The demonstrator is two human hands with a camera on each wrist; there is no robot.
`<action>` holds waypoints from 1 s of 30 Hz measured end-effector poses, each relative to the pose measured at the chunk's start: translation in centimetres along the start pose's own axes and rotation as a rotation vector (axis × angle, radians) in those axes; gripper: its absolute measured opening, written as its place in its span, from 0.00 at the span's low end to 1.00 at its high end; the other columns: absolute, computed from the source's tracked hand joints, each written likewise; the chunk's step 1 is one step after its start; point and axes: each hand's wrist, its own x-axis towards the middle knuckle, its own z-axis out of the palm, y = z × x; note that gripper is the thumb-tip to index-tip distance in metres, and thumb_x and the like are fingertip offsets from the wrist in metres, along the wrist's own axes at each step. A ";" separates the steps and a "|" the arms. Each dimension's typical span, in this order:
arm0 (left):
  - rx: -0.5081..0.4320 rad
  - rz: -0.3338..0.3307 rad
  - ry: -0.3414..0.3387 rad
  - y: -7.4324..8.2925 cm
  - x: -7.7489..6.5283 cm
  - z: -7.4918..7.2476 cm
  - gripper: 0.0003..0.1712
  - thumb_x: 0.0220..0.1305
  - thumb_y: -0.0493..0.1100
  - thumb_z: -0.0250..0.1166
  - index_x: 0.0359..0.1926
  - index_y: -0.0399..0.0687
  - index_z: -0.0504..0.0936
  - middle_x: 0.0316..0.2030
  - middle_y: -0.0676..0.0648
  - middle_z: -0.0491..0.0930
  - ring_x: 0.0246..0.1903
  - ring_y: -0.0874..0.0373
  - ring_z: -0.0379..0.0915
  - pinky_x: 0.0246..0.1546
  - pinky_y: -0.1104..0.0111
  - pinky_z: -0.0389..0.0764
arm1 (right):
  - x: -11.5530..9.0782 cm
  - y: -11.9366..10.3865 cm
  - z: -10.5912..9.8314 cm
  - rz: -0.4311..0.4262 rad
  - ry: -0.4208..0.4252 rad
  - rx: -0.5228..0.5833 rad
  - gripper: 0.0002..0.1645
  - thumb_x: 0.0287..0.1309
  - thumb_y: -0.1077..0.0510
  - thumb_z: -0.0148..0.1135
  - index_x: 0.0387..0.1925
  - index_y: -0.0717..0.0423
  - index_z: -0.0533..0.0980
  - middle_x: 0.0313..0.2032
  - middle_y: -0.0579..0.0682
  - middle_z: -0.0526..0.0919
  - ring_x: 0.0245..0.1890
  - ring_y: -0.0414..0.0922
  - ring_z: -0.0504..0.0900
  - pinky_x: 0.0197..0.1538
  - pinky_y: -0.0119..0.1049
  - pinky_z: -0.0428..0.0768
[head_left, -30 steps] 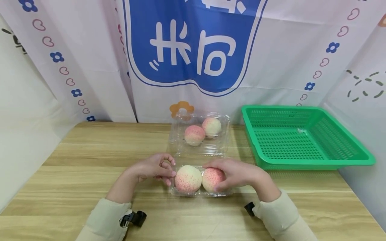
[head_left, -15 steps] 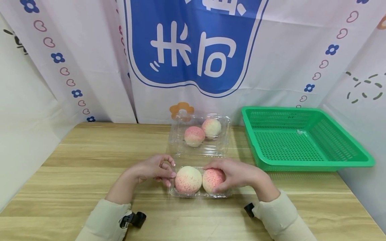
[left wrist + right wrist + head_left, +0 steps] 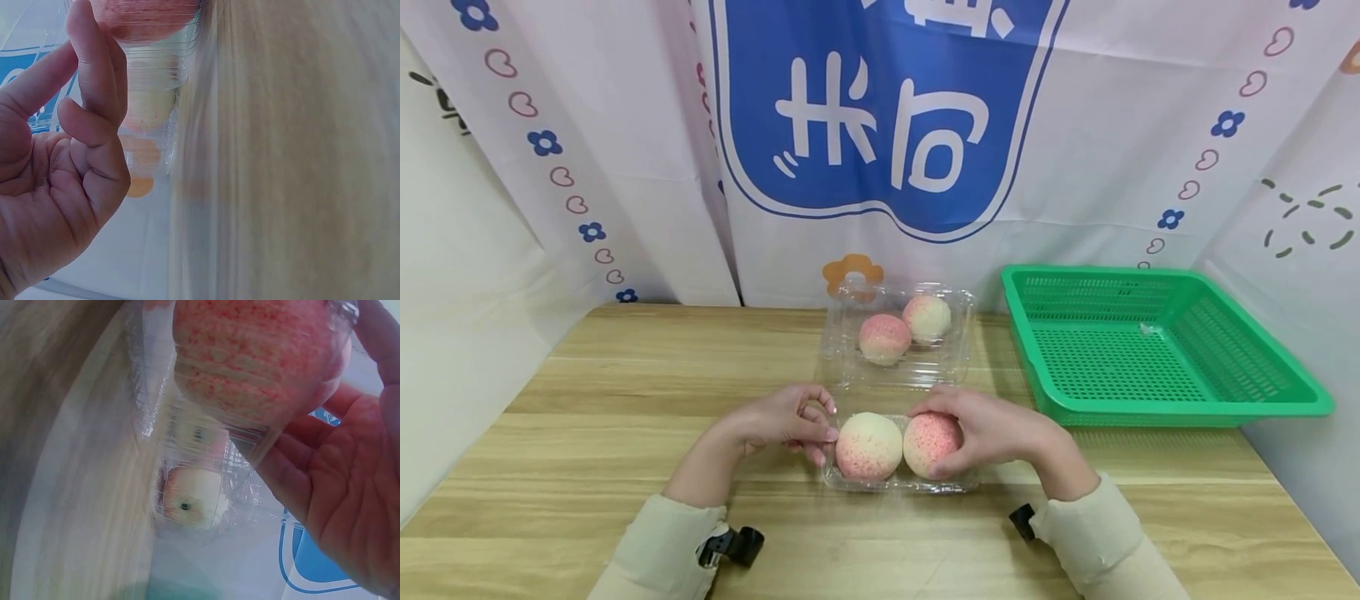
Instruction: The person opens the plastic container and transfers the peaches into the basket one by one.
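Observation:
Two pink-and-cream peaches lie side by side in a clear plastic box (image 3: 891,485) at the near middle of the table. My left hand (image 3: 790,425) is at the box's left end, thumb tip and fingers pinching its edge beside the left peach (image 3: 868,448). On the other side, my right hand (image 3: 988,433) grips the right peach (image 3: 928,446), thumb on the near side and fingers on the far side. The right wrist view shows that peach (image 3: 250,356) large behind the clear wall, with my right palm (image 3: 350,481) beside it.
Behind stands another clear plastic box (image 3: 955,362) with two more peaches, one front-left (image 3: 883,340) and one back-right (image 3: 928,317). A green perforated basket (image 3: 1187,406) is at the right. A printed white curtain (image 3: 647,233) hangs along the wooden table's (image 3: 625,392) back edge.
My right hand has shifted very slightly on the right peach, its fingers a little higher. The left hand, the boxes and the basket stay in place.

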 end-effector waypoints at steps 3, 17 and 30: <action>0.001 0.000 -0.001 0.0 0.0 0.0 0.22 0.64 0.35 0.65 0.52 0.30 0.65 0.25 0.50 0.83 0.22 0.62 0.82 0.24 0.74 0.67 | -0.1 0.1 -0.1 -0.011 0.023 0.003 0.36 0.44 0.48 0.78 0.57 0.53 0.77 0.51 0.45 0.81 0.50 0.41 0.79 0.53 0.37 0.79; 0.008 0.005 -0.009 -0.1 -0.1 0.0 0.24 0.64 0.36 0.65 0.54 0.29 0.64 0.26 0.50 0.84 0.23 0.62 0.82 0.24 0.74 0.67 | -0.4 0.1 -0.6 -0.017 0.083 0.027 0.37 0.47 0.44 0.77 0.58 0.50 0.76 0.54 0.46 0.79 0.53 0.44 0.78 0.55 0.41 0.79; -0.010 0.011 -0.023 -0.1 -0.2 0.1 0.23 0.64 0.35 0.64 0.53 0.30 0.64 0.25 0.50 0.85 0.22 0.63 0.82 0.23 0.74 0.67 | -0.9 0.3 -1.4 -0.030 0.160 0.050 0.37 0.47 0.45 0.77 0.58 0.49 0.75 0.56 0.45 0.78 0.55 0.43 0.78 0.53 0.38 0.81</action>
